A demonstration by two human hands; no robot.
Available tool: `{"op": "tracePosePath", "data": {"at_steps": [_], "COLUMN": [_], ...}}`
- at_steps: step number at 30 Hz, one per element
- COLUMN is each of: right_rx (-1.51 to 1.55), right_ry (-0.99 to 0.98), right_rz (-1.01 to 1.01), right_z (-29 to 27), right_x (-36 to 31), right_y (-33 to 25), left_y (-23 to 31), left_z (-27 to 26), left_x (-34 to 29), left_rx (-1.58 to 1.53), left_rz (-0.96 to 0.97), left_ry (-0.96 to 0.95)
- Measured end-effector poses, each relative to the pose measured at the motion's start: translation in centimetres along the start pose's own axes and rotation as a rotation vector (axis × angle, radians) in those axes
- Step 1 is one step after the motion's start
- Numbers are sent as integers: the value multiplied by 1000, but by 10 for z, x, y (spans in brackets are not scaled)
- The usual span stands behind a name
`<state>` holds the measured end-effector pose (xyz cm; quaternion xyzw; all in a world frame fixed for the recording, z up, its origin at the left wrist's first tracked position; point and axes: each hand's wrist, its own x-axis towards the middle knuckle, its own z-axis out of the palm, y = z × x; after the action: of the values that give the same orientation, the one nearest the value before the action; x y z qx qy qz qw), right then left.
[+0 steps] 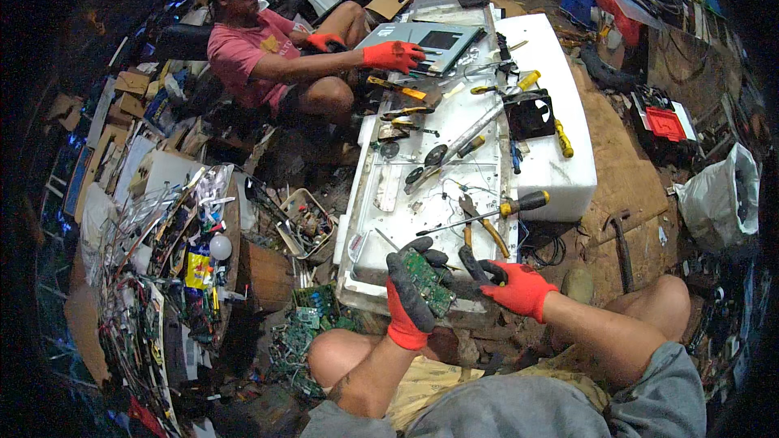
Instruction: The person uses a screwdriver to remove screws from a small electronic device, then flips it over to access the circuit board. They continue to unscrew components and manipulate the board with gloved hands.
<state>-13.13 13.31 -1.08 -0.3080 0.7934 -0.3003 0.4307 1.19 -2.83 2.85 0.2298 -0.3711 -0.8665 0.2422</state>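
Note:
In my left hand (410,296), gloved in red with dark palm and fingers, is a green circuit board (430,282), held tilted over the near end of a white work surface (369,264). My right hand (519,288), in a matching glove, is just right of the board with its fingers curled; a small yellowish bit shows between them, too hidden to name. Close beyond it lie orange-handled pliers (485,227). A long screwdriver (523,203) with a black and yellow handle lies across the surface there.
Opposite, a person (256,57) in red gloves handles a flat grey device (430,40). More hand tools and a black fan-like frame (529,113) lie between us. Scrap heaps (174,268) stand at left, loose circuit boards (304,328) below. A hammer (621,251) and white sack (722,195) are right.

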Motion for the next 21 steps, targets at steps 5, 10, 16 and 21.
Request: {"op": "tracePosePath", "data": {"at_steps": [5, 10, 16, 21], "right_rx": [51, 442, 812, 763], "right_ry": [-6, 107, -95, 259], "right_rz": [-6, -236, -148, -465], "right_z": [-14, -13, -63, -76], "right_x": [4, 19, -56, -77], "right_y": [-36, 3, -32, -19], "left_y": [2, 3, -1, -3], "left_z": [13, 11, -1, -8], "left_x": [-1, 3, 2, 0], "left_rx": [-4, -59, -70, 415], "left_rz": [2, -71, -102, -36], "left_ry": [-39, -151, -220, -286]}}
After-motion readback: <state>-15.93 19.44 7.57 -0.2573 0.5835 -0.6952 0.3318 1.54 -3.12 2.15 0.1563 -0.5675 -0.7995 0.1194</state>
